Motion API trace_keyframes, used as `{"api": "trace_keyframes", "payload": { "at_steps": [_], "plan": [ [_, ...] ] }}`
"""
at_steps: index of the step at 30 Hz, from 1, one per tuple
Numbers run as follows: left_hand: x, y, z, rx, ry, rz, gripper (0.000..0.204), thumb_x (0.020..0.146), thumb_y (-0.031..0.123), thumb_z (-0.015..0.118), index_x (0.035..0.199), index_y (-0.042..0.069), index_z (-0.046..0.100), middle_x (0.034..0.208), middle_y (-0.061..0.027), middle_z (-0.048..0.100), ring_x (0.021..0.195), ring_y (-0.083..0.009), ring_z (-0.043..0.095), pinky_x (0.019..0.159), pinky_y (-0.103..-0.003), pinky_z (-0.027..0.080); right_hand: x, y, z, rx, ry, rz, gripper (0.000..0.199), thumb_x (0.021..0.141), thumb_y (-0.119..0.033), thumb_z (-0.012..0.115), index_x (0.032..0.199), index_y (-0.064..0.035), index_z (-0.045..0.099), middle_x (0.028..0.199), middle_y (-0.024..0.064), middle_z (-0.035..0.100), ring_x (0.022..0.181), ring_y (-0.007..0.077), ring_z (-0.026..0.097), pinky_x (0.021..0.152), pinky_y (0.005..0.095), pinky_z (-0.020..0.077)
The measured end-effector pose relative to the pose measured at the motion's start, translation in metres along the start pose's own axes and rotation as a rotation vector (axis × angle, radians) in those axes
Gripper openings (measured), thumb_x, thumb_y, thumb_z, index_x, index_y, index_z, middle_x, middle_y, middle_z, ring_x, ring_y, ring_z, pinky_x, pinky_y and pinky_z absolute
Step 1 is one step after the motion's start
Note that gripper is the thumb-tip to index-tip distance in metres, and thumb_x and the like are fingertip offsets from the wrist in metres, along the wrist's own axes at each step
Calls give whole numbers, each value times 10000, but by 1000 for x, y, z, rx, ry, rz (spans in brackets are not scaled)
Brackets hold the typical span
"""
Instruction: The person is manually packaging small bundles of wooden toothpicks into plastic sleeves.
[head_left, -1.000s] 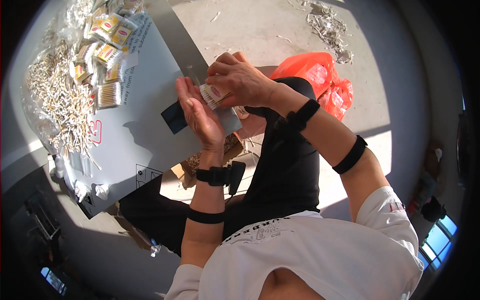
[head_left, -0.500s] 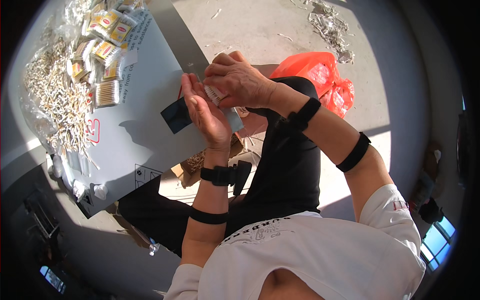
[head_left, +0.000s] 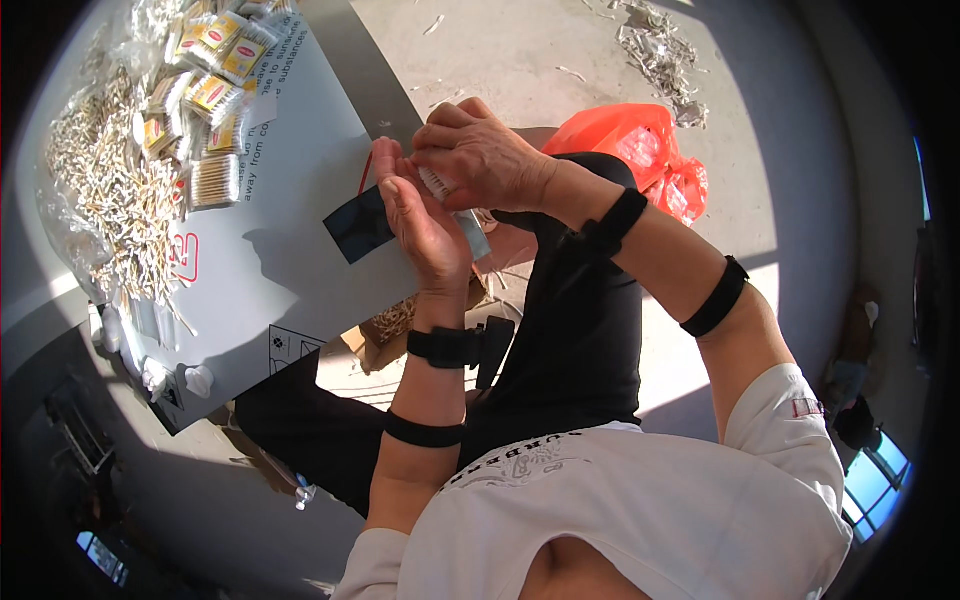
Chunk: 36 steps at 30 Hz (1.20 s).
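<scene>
Over the near right edge of the grey board, my right hand (head_left: 485,160) is closed around a small bundle of cotton swabs (head_left: 434,184). Their white tips show in a row between the two hands; the rest of the bundle is hidden by my fingers. My left hand (head_left: 432,240) is palm up with fingers stretched out, its palm and fingers lying against the bundle's left side. On the board's left part lies a big heap of loose cotton swabs (head_left: 130,200). Beside it are several clear packs of swabs with yellow labels (head_left: 212,98) and one swab pack without a visible label (head_left: 215,182).
The grey printed board (head_left: 330,150) is the work surface, with a dark flat patch (head_left: 358,228) near its right edge. A red plastic bag (head_left: 620,135) stands on the floor to the right. Below the board is a cardboard box (head_left: 375,350) of swabs. Scraps (head_left: 665,60) litter the far floor.
Both hands have shifted slightly to the right together with the swab bundle. My right fingers now cover more of the bundle, and fewer swab tips show.
</scene>
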<state>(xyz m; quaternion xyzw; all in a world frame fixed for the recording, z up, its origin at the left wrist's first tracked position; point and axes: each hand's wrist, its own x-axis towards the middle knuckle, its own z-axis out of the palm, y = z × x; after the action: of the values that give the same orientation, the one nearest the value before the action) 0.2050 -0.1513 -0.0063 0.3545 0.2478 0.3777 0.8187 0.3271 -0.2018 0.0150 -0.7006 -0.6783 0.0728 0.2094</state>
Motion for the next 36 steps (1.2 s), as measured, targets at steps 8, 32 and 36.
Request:
{"api": "trace_keyframes", "payload": {
  "at_steps": [8, 32, 36],
  "plan": [
    [-7, 19, -19, 965, -247, 313, 697, 990, 414, 453, 1489, -12, 215, 1564, -208, 170, 1459, -323, 153, 1171, -459, 138, -9, -8, 2, 5, 67, 91, 499, 636, -265, 787, 1097, -129, 649, 1125, 2, 571, 1134, 222, 480, 980, 395, 348],
    [-27, 32, -18, 1923, -459, 168, 1028, 756, 473, 740, 1492, -9, 209, 1580, -223, 68, 1470, -393, -1, 1112, -643, -1, -14, -3, 6, -185, 29, -29, 687, 656, -448, 774, 1199, -64, 601, 1143, 4, 515, 1121, 166, 448, 928, 394, 351],
    [-25, 35, -15, 1885, -476, 142, 1031, 732, 431, 776, 1498, 18, 222, 1589, -185, 89, 1468, -399, -8, 1100, -663, -1, -13, -2, 7, -186, 51, -47, 670, 650, -451, 770, 1176, -65, 615, 1124, 2, 521, 1108, 163, 455, 919, 393, 359]
  ]
}}
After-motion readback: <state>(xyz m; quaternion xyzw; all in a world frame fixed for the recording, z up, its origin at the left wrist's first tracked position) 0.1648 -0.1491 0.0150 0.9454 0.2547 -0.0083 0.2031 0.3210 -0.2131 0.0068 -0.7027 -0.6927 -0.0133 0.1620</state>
